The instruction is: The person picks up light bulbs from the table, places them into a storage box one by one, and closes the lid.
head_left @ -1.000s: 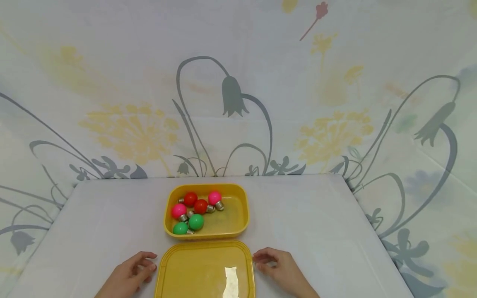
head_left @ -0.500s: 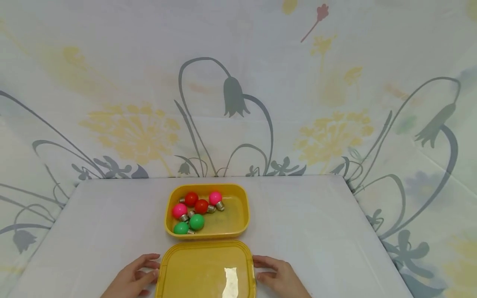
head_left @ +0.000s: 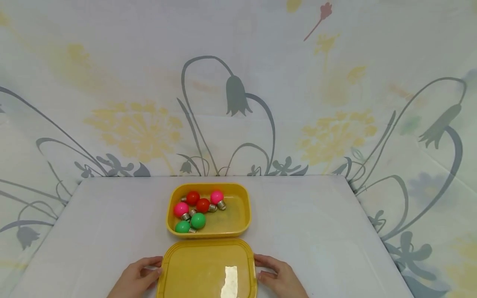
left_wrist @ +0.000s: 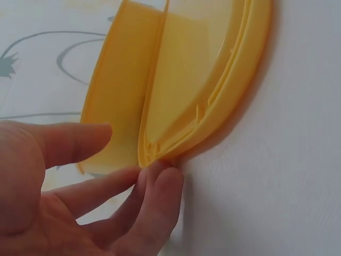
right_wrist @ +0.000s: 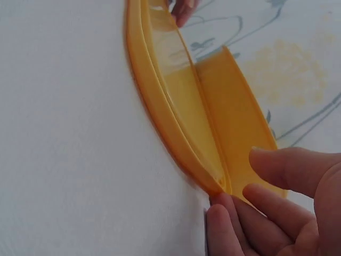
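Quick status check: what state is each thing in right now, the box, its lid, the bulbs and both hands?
Yellow box: open, upright on the table.
Lid: off the box, lying flat just in front of it.
Bulbs: six loose in the box's left part, two red, two pink, two green.
Left hand: fingertips touching the lid's left edge, not gripping.
Right hand: fingertips touching the lid's right edge, not gripping.

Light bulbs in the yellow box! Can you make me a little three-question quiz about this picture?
1. How many bulbs lie in the box?
2. True or false: the lid is on the box.
3. What do the left hand and right hand touch? A) bulbs B) the lid's edges C) the wall cloth

Key:
1. Six: two red, two pink, two green.
2. False; it lies on the table in front of the box.
3. B
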Demonstrator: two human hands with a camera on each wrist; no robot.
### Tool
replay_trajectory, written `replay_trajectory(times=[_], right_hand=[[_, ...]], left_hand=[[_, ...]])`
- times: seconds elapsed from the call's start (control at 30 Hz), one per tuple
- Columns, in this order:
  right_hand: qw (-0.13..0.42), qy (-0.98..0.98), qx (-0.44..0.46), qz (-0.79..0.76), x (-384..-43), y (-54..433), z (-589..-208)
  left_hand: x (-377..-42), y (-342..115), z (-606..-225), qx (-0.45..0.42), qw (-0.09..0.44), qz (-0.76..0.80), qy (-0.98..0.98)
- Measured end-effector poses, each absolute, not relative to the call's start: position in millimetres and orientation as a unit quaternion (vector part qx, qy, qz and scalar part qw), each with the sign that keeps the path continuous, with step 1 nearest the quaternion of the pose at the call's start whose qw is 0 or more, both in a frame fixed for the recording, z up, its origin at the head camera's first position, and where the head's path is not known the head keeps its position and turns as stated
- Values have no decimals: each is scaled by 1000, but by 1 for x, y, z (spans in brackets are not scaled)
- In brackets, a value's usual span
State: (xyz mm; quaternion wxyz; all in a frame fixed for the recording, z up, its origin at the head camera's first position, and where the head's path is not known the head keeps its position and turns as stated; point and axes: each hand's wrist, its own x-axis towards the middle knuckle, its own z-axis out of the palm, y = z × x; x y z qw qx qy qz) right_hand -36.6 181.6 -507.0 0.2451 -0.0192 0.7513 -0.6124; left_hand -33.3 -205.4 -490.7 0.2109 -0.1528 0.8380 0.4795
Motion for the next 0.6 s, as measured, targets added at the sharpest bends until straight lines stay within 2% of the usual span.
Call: replay_trajectory(times=[0.6], right_hand=[[172,783,24,-597,-30,170,-511]], left_hand=[[-30,-201,-493,-156,178,494,837]])
